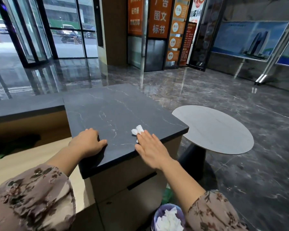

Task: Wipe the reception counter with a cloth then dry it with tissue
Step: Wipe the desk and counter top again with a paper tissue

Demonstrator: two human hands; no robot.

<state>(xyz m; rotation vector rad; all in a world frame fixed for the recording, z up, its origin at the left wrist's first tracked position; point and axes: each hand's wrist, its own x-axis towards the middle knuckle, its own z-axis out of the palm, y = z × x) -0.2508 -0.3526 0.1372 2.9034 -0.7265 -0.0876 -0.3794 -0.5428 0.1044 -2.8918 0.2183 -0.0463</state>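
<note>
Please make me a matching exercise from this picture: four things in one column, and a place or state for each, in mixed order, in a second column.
1 tissue
2 left hand
3 waste bin
4 round table

a holds crumpled white paper
b under the fingers of the right hand
c rests near the left edge of the counter
d stands right of the counter

Pairs: 1-b; 2-c; 3-a; 4-d

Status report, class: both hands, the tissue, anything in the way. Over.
Left hand resting on counter, holding nothing. Right hand flat, pressing tissue near counter's right edge. Bin with used tissues on floor below.
</note>
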